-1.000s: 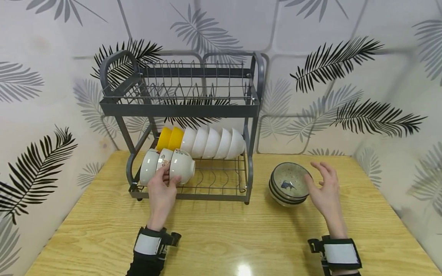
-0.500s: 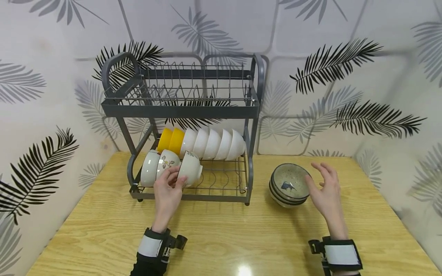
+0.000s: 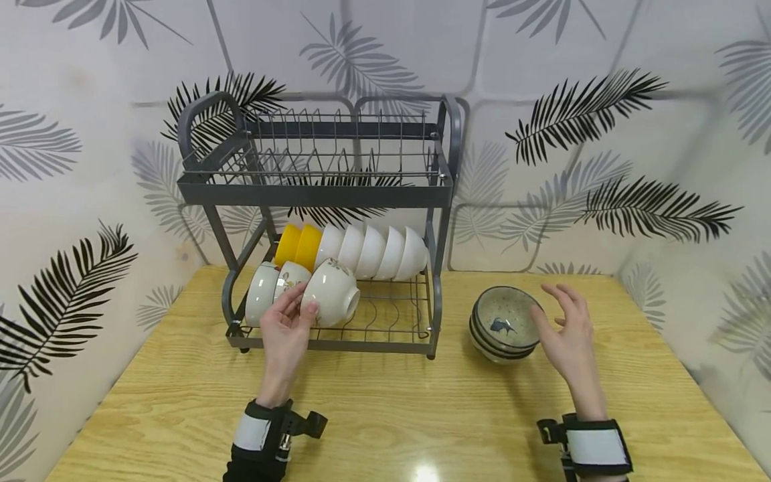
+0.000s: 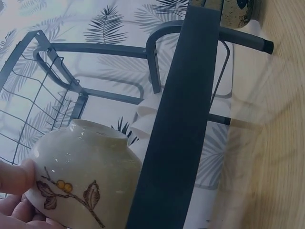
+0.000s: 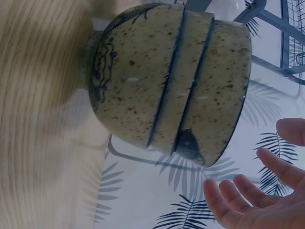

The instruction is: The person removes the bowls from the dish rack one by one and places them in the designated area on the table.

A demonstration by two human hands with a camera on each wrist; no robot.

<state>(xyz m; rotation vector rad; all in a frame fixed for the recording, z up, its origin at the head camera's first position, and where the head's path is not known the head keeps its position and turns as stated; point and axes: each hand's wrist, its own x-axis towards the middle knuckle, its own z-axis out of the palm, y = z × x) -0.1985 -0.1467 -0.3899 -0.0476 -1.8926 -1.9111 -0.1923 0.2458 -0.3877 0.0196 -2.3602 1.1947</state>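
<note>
Floral bowl (image 3: 332, 292) now tilted rightward — seemingly pinched in left grip (image 3: 288, 325).

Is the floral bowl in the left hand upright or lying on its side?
On its side. The left hand holds the floral bowl tipped over the dish rack, foot pointing right.

head view: looks forward and down from above the table (image 3: 385, 415), facing the dish rack (image 3: 319, 194) and the leaf-patterned wall; takes in both hands.
left wrist view: very near, low at the rack's front, looking up past a grey rack bar (image 4: 181, 119) at a flowered bowl (image 4: 86, 176).
right wrist view: close beside the stacked speckled bowls (image 5: 171, 81), tilted sideways.
shared: flowered bowl (image 3: 331, 301) and rack in head and left wrist; speckled stack (image 3: 504, 325) in head and right wrist.
</note>
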